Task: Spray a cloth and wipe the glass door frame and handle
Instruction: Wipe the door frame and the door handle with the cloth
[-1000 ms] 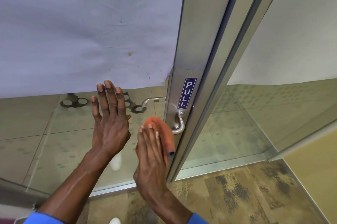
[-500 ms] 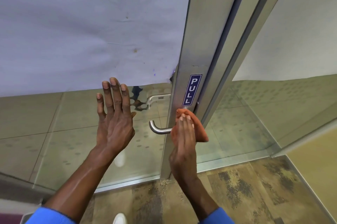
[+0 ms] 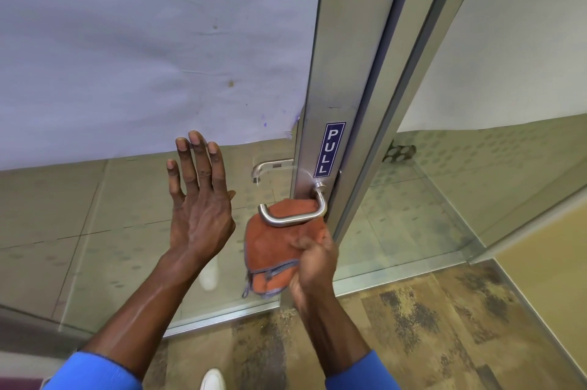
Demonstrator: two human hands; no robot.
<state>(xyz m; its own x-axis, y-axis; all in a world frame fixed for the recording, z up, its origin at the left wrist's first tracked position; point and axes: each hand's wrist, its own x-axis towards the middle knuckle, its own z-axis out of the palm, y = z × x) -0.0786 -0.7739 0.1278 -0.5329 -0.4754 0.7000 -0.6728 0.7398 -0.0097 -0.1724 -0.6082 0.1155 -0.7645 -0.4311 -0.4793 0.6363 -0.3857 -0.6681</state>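
Note:
My right hand (image 3: 313, 265) grips an orange cloth (image 3: 273, 246) with grey edging, bunched just under and behind the steel lever handle (image 3: 293, 218). The handle sticks out from the brushed metal door frame (image 3: 343, 71), below a blue PULL sticker (image 3: 329, 149). My left hand (image 3: 198, 199) is flat against the glass door panel (image 3: 95, 230), fingers spread, holding nothing. A second handle (image 3: 270, 166) shows through the glass on the far side.
White paper (image 3: 143, 40) covers the upper glass. A fixed glass panel (image 3: 476, 199) stands to the right of the frame. Patterned brown carpet (image 3: 428, 326) lies below, with my white shoe (image 3: 212, 380) at the bottom edge.
My right hand has dropped from the frame just under the PULL sticker to below the handle, and now bunches the cloth in a grip. The left hand stays on the glass.

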